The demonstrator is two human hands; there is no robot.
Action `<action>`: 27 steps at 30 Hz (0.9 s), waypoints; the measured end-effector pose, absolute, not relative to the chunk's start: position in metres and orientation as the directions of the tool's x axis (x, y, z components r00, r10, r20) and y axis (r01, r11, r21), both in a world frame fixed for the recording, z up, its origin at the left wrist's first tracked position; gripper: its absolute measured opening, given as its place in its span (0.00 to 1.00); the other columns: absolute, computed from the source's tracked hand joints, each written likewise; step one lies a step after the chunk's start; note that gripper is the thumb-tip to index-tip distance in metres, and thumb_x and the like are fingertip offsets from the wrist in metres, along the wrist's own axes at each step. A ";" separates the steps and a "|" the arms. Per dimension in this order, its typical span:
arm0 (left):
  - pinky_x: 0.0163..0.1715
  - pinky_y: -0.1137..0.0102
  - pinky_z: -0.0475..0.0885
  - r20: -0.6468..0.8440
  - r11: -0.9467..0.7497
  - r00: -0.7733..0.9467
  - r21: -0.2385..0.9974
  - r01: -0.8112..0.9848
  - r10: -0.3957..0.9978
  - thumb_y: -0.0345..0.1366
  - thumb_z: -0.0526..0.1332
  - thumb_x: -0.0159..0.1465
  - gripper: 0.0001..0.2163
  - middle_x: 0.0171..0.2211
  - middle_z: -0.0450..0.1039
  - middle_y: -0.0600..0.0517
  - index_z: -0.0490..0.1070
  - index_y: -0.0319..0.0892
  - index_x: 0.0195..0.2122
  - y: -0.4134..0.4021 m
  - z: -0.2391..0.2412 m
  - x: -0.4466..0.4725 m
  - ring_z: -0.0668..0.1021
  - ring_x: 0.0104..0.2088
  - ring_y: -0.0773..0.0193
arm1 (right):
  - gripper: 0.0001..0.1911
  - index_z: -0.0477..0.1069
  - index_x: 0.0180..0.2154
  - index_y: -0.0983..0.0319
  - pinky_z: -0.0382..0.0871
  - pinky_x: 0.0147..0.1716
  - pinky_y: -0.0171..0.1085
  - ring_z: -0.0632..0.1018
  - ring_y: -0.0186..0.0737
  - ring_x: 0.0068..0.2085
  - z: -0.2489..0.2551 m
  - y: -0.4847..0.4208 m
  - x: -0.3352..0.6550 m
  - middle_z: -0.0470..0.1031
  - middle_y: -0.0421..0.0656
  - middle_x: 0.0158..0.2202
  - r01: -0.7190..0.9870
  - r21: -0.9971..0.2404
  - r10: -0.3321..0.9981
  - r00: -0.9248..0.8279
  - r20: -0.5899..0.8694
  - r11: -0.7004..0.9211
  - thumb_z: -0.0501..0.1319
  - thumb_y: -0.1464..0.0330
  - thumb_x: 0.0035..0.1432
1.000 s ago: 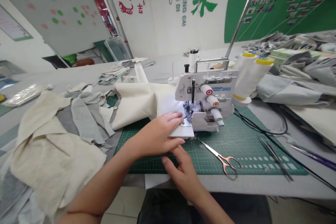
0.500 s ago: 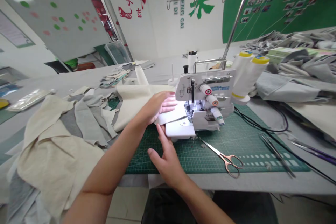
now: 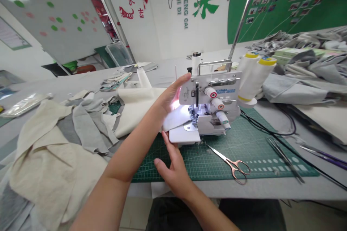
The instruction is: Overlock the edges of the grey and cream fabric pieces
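Observation:
A white overlock sewing machine [image 3: 214, 97] stands on a green cutting mat [image 3: 244, 148], its lamp lit over the needle. A cream fabric piece [image 3: 135, 106] lies to its left and runs under the presser foot. My left hand [image 3: 169, 99] is raised against the machine's left side, fingers stretched upward and apart, above the fabric. My right hand [image 3: 173, 168] rests on the mat in front of the machine. Its fingers lie flat and its fingertips touch the front edge of the white bed. Neither hand holds anything I can see.
Scissors [image 3: 230, 162] lie on the mat right of my right hand, with tweezers [image 3: 284, 158] farther right. Two white thread cones [image 3: 255, 75] stand behind the machine. Cream and grey fabric pieces [image 3: 54, 151] are piled at the left, grey cloth [image 3: 298, 90] at the right. Black cables cross the right side.
My left hand has lifted off the fabric at the needle and moved up along the machine's left side. My right hand has slid left and forward to the bed's front edge.

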State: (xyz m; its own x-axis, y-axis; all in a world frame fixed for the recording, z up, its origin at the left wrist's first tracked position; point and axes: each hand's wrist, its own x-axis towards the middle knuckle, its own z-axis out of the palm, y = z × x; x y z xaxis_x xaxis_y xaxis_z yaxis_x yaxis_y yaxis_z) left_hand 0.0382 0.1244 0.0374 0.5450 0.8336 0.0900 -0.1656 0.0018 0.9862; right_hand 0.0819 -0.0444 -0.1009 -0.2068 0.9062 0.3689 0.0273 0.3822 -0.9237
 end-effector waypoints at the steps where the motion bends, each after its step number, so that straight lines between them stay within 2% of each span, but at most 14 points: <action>1: 0.48 0.48 0.74 0.085 0.014 0.535 0.984 -0.178 0.841 0.54 0.54 0.65 0.26 0.47 0.77 0.42 0.69 0.38 0.53 0.124 0.037 0.039 0.78 0.51 0.46 | 0.39 0.50 0.69 0.57 0.53 0.67 0.53 0.57 0.50 0.70 -0.101 -0.045 0.082 0.56 0.48 0.70 0.020 -0.923 0.904 -0.210 0.373 0.385 0.60 0.70 0.60; 11: 0.47 0.53 0.74 0.108 0.043 0.475 0.954 -0.296 0.873 0.58 0.61 0.58 0.25 0.40 0.80 0.44 0.73 0.41 0.46 0.120 0.031 0.043 0.79 0.47 0.46 | 0.39 0.50 0.69 0.58 0.49 0.68 0.52 0.55 0.49 0.70 -0.100 -0.045 0.084 0.54 0.47 0.70 -0.061 -0.943 0.912 -0.243 0.331 0.327 0.61 0.69 0.59; 17: 0.49 0.57 0.72 0.242 -0.170 0.426 0.965 -0.200 0.872 0.55 0.65 0.57 0.22 0.38 0.79 0.46 0.74 0.41 0.39 0.129 0.039 0.037 0.79 0.46 0.50 | 0.40 0.50 0.69 0.58 0.48 0.68 0.52 0.55 0.49 0.70 -0.098 -0.045 0.085 0.53 0.46 0.71 -0.063 -0.945 0.910 -0.256 0.327 0.321 0.61 0.70 0.58; 20: 0.47 0.60 0.72 0.318 -0.331 0.379 0.943 -0.031 0.869 0.58 0.57 0.63 0.22 0.39 0.78 0.46 0.73 0.42 0.38 0.125 0.037 0.030 0.80 0.44 0.54 | 0.40 0.51 0.69 0.57 0.49 0.68 0.53 0.55 0.49 0.70 -0.096 -0.046 0.087 0.53 0.45 0.71 -0.080 -0.945 0.909 -0.257 0.327 0.318 0.61 0.70 0.58; 23: 0.42 0.63 0.73 0.489 -0.513 0.162 0.778 0.363 0.857 0.50 0.47 0.70 0.19 0.36 0.77 0.47 0.71 0.43 0.36 0.105 0.028 0.016 0.79 0.38 0.60 | 0.39 0.53 0.69 0.56 0.50 0.68 0.53 0.56 0.50 0.70 -0.096 -0.048 0.089 0.53 0.45 0.71 -0.134 -0.946 0.912 -0.255 0.322 0.296 0.61 0.70 0.58; 25: 0.43 0.62 0.73 0.538 -0.537 0.155 0.685 0.493 0.829 0.43 0.53 0.69 0.13 0.33 0.76 0.48 0.71 0.42 0.33 0.085 0.022 0.006 0.78 0.37 0.60 | 0.37 0.54 0.68 0.56 0.50 0.67 0.54 0.57 0.50 0.69 -0.097 -0.050 0.090 0.53 0.45 0.71 -0.192 -0.944 0.915 -0.255 0.312 0.269 0.61 0.69 0.59; 27: 0.46 0.61 0.72 0.527 -0.585 0.276 0.621 0.521 0.804 0.38 0.60 0.64 0.07 0.33 0.77 0.49 0.74 0.42 0.32 0.067 0.018 -0.003 0.78 0.39 0.59 | 0.36 0.56 0.68 0.55 0.49 0.67 0.55 0.56 0.51 0.70 -0.099 -0.053 0.090 0.54 0.45 0.70 -0.256 -0.936 0.919 -0.252 0.305 0.241 0.60 0.68 0.59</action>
State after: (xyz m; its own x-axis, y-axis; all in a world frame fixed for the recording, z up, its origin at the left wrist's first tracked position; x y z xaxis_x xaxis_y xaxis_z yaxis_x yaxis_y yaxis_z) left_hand -0.0025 0.0669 0.0178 0.2760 0.8041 0.5266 0.5215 -0.5855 0.6207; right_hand 0.0899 -0.0526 -0.0987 -0.2516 0.9185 0.3049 -0.2564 0.2405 -0.9362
